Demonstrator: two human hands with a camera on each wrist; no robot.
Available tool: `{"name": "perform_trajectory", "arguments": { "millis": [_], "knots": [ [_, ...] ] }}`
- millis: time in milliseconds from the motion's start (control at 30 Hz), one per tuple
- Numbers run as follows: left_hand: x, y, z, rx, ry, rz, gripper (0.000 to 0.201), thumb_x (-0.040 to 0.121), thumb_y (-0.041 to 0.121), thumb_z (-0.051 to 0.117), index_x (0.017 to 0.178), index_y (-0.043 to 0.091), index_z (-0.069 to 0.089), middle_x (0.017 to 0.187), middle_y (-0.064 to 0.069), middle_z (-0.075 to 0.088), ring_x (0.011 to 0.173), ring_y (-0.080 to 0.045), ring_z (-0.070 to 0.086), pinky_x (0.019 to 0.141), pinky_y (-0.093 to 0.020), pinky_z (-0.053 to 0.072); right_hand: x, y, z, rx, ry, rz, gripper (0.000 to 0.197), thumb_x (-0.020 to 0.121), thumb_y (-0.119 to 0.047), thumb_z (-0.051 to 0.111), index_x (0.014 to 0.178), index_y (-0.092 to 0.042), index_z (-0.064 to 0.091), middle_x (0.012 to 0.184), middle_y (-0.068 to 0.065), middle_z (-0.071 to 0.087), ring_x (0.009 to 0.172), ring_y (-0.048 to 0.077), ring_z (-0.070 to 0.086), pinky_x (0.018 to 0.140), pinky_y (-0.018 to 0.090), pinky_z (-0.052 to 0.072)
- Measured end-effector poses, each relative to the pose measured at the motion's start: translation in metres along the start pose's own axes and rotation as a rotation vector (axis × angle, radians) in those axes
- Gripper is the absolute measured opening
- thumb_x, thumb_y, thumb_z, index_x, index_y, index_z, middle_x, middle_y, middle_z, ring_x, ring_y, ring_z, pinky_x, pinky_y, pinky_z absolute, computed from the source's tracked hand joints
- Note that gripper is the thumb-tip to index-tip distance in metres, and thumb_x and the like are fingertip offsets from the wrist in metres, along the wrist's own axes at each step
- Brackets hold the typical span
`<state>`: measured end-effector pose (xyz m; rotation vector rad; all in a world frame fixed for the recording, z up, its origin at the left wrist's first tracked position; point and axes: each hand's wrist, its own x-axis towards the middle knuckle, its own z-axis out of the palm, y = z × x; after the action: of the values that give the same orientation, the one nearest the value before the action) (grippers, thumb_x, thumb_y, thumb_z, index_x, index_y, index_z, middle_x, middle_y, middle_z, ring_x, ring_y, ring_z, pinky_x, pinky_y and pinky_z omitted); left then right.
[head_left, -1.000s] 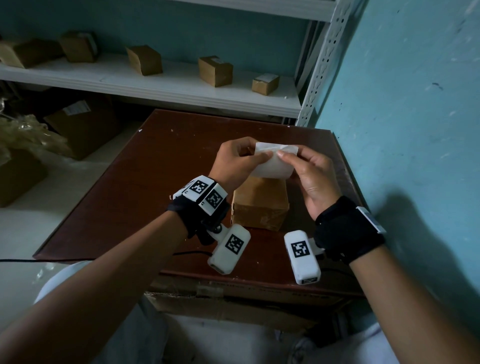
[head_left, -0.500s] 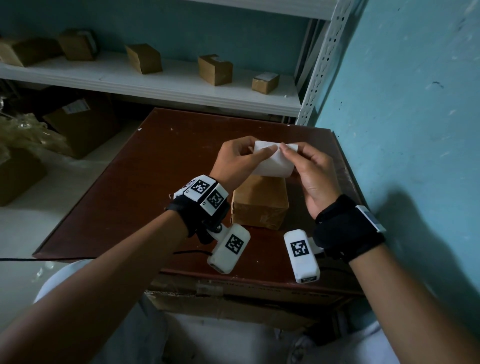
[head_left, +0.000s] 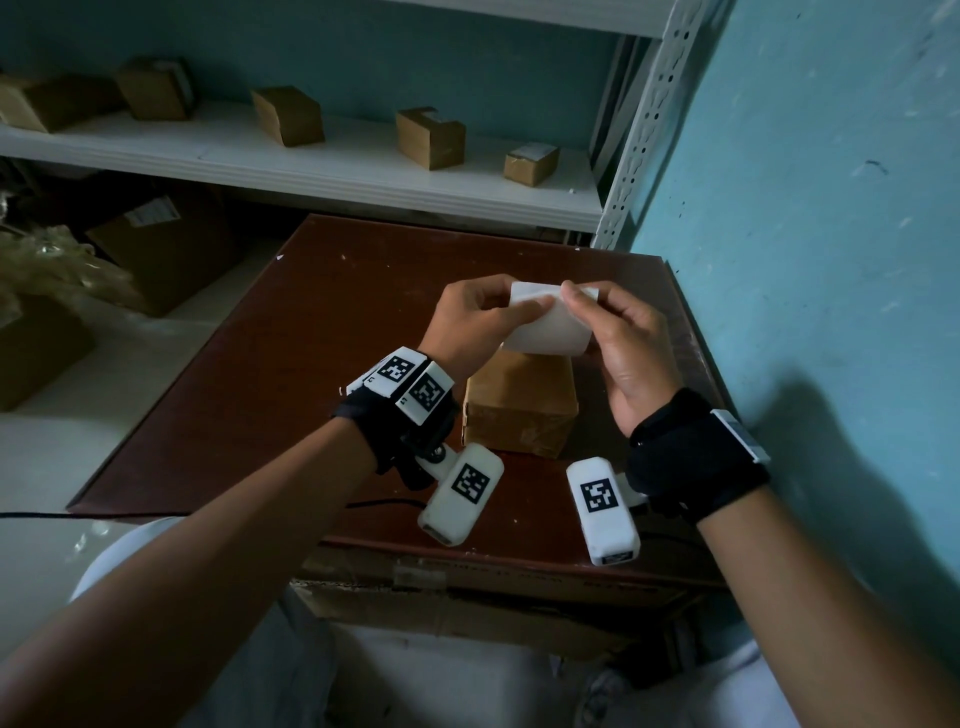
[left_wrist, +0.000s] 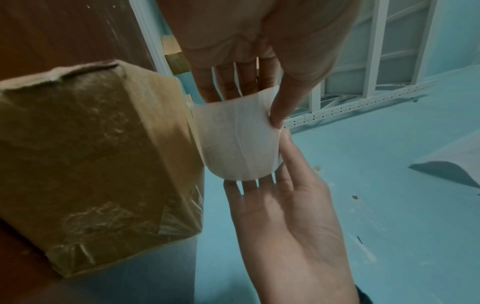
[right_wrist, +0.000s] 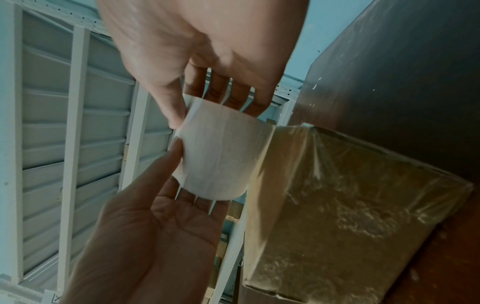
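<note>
Both pinch white label (head_left: 556, 335): L hand (head_left: 467, 327), R hand (head_left: 628, 348); fingers (left_wrist: 228, 82) part-hidden behind it.

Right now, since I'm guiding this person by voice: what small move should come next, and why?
Probably draw the thumbs apart to peel the pinched edge. The left hand and right hand both pinch the curled white sheet at one edge, thumbs meeting, above the taped cardboard box; its visible top shows no label.

The box (head_left: 519, 405) loses its far end behind the white sheet (head_left: 550, 332), apparently a label.
</note>
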<state>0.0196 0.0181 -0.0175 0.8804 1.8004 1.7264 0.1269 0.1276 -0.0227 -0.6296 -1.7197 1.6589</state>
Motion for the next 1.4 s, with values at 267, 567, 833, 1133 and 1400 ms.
{"name": "perform_trajectory", "arguments": {
  "millis": [267,567,833,1133,1400],
  "knots": [
    [-0.0004,0.0004,-0.0001,-0.056,-0.003,-0.028,0.019,0.079,0.031,0.073,0.089,0.015,0.071,0.104,-0.012,0.069,0.104,-0.03,0.064,0.095,-0.056,0.049,0.0,-0.0015,0.0018,0.026,-0.01,-0.021,0.01,0.09,-0.022,0.068,0.081,-0.019,0.07,0.082,-0.01,0.069,0.085,0.007,0.061,0.075,0.035,0.049],
    [-0.0002,0.0002,0.0003,-0.065,-0.006,-0.033,0.019,0.083,0.024,0.071,0.093,0.008,0.069,0.106,-0.014,0.068,0.105,-0.03,0.063,0.096,-0.054,0.049,-0.0004,-0.0016,0.0012,0.017,-0.009,-0.005,0.008,0.09,-0.023,0.067,0.084,-0.018,0.07,0.084,-0.009,0.07,0.087,0.008,0.062,0.077,0.035,0.052],
    [-0.0003,-0.0008,0.0006,-0.054,-0.007,-0.028,0.02,0.083,0.026,0.072,0.094,0.009,0.069,0.106,-0.013,0.068,0.105,-0.03,0.063,0.096,-0.054,0.049,0.001,-0.0002,0.0007,0.017,-0.007,-0.006,0.008,0.09,-0.021,0.067,0.09,-0.014,0.071,0.09,-0.005,0.07,0.09,0.009,0.062,0.073,0.03,0.053],
    [0.0004,-0.0009,-0.0002,-0.062,0.004,-0.036,0.015,0.083,0.023,0.072,0.093,0.011,0.07,0.106,-0.012,0.068,0.104,-0.029,0.063,0.094,-0.05,0.051,0.0008,-0.0011,0.0014,-0.004,-0.005,-0.009,0.006,0.09,-0.02,0.067,0.091,-0.016,0.072,0.098,0.001,0.071,0.099,0.015,0.063,0.084,0.039,0.055],
    [0.0001,-0.0006,0.0004,-0.067,0.011,-0.035,0.016,0.084,0.021,0.071,0.095,0.01,0.069,0.104,-0.01,0.068,0.103,-0.028,0.063,0.088,-0.042,0.051,0.0003,-0.001,0.0009,0.004,-0.012,-0.001,0.008,0.09,-0.019,0.068,0.094,-0.013,0.073,0.098,0.002,0.073,0.1,0.018,0.065,0.089,0.048,0.054]
  ]
}}
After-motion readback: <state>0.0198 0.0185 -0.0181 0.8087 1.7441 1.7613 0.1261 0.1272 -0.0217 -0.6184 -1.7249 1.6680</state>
